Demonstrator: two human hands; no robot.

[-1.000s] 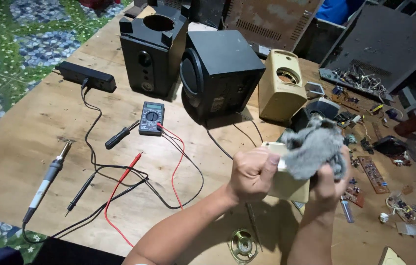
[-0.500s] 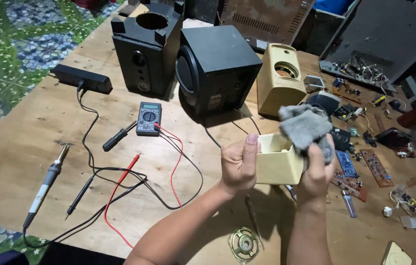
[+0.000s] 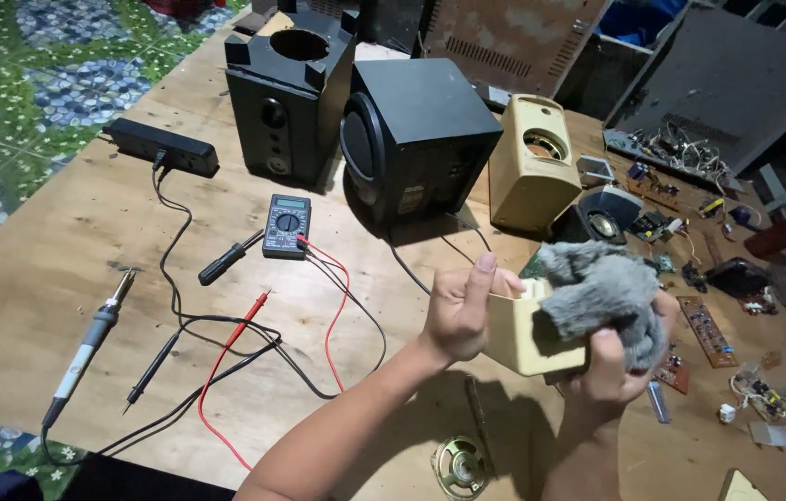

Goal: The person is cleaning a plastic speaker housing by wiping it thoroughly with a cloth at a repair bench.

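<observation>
Cream speaker box (image 3: pixel 525 336) held above wooden table (image 3: pixel 40 269), in front of black subwoofer (image 3: pixel 421 148), left hand (image 3: pixel 463 311) fingers curled around it, right hand (image 3: pixel 611 366) fingers clenched on grey cloth (image 3: pixel 602 292) pressed against box, multimeter (image 3: pixel 286 225) left of subwoofer.

Multimeter (image 3: pixel 286 225) lies mid-bench (image 3: pixel 59 269), in front of two speaker boxes (image 3: pixel 291 93) (image 3: pixel 416 139) at the far edge; power strip (image 3: pixel 163 148) to their left. Soldering iron (image 3: pixel 87 343) near the left front corner. Circuit boards (image 3: pixel 704 329) along the right edge, loose speaker driver (image 3: pixel 460 467) at the front edge.
</observation>
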